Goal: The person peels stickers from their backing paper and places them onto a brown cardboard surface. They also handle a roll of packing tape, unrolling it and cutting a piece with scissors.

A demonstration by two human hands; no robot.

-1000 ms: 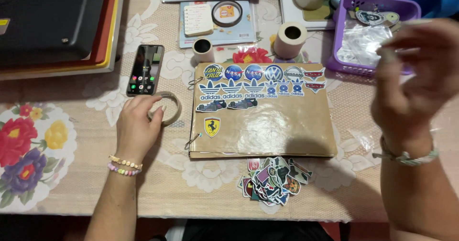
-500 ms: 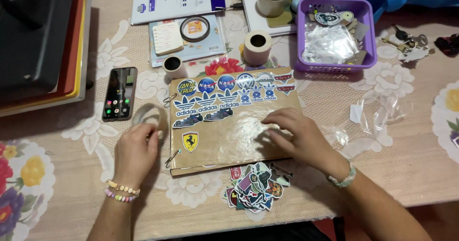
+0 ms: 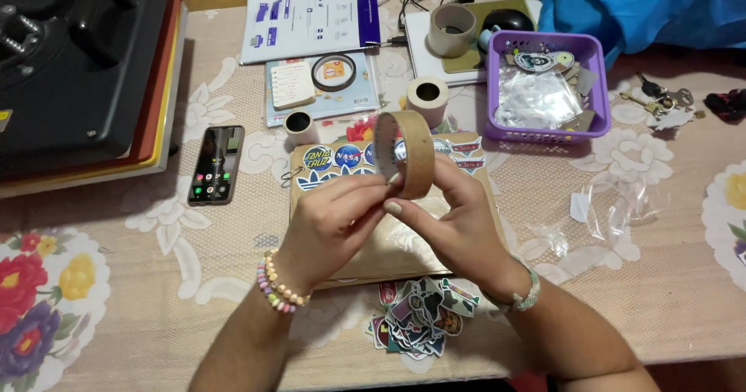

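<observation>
Both hands hold up a near-empty roll of clear tape on a wide brown cardboard core (image 3: 412,153), standing on edge above a brown sticker-covered board (image 3: 392,248). My left hand (image 3: 330,225) pinches the roll's lower left rim with thumb and fingers. My right hand (image 3: 458,221) grips its lower right edge, thumb against the core. A pile of loose colourful stickers (image 3: 420,318) lies just below the board near the table's front edge.
A black phone (image 3: 216,164) lies to the left, beside a black heat press (image 3: 74,66). A purple basket (image 3: 544,89) with plastic bags sits back right. Small tape cores (image 3: 427,101), a leaflet (image 3: 311,20), keys (image 3: 660,97) and clear wrappers (image 3: 614,205) lie around.
The tape roll has gone from lying on the table under my left hand to being held up over the board. My right hand came off the board and joined the left on it.
</observation>
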